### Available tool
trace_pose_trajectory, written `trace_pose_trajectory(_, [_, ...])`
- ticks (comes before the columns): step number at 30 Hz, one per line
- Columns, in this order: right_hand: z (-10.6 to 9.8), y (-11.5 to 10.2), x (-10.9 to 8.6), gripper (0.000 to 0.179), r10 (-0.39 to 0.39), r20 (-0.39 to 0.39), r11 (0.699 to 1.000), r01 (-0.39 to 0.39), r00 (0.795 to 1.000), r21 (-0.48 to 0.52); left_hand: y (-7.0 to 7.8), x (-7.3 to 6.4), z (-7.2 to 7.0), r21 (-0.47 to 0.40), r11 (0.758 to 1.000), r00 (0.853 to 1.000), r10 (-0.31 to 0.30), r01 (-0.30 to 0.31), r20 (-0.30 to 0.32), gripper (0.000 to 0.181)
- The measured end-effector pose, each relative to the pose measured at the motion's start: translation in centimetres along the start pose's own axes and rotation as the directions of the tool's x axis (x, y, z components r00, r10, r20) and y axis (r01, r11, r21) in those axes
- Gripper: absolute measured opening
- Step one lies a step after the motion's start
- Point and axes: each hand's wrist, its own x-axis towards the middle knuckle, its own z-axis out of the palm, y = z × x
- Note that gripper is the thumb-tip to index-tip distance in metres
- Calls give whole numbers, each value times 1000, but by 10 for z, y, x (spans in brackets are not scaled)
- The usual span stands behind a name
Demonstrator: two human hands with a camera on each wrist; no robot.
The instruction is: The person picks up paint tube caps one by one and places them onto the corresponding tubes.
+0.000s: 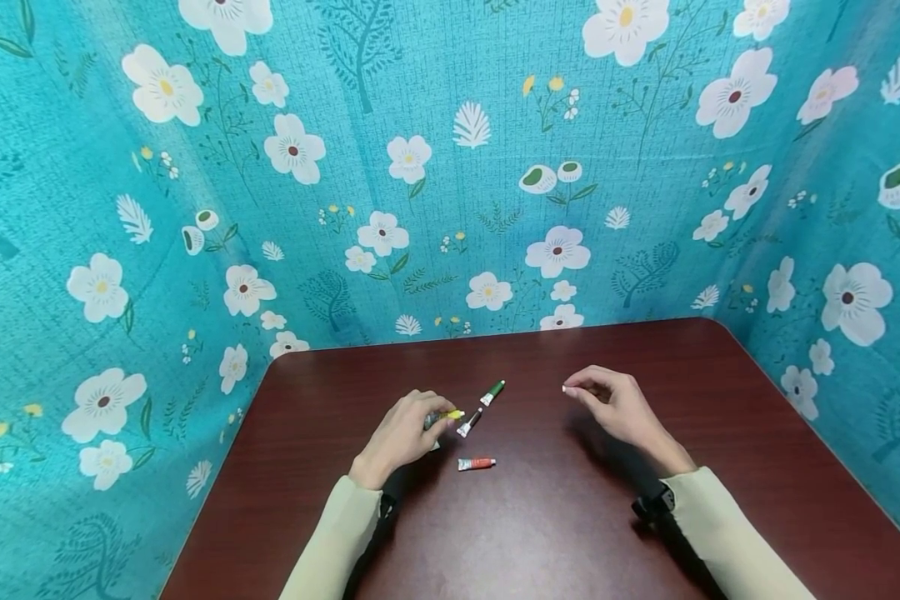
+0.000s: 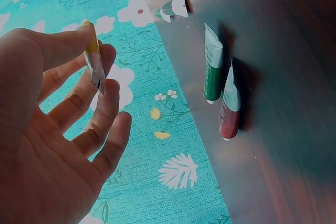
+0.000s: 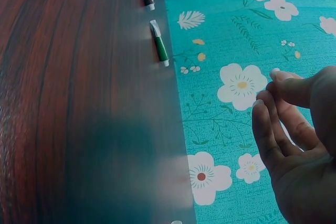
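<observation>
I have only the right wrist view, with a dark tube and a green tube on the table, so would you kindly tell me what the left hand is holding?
Observer: The left hand pinches a yellow tube.
Operator: Thank you; does another tube lie outside my view?
Observer: Yes, the head view shows an orange-red tube lying nearer the person than the dark tube and the green tube.
Operator: Which way does its cap end point?
Observer: Toward the person's right.

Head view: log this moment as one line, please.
left hand: holds yellow tube | right hand: grasp unclear | on table: red tube, black tube, green tube
</observation>
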Motion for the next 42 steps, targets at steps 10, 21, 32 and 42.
trace_pose_trajectory(10, [5, -6, 5, 18, 2, -20, 1000, -1, 1000, 31, 2, 3, 2, 37, 999, 999, 27, -26, -36, 14])
trace_pose_trajectory(21, [10, -9, 5, 19, 46, -8, 998, -46, 999, 51, 5, 4, 6, 35, 999, 999, -26, 27, -38, 18])
trace_pose_trajectory(32, [18, -10, 7, 14, 55, 1, 997, -55, 998, 45, 11, 10, 9, 0, 1000, 1000, -22, 22, -22, 18])
trace_pose_trajectory(42, [24, -10, 7, 13, 41, 20, 995, -42, 999, 88, 19, 15, 11, -28, 1000, 1000, -7, 6, -23, 17])
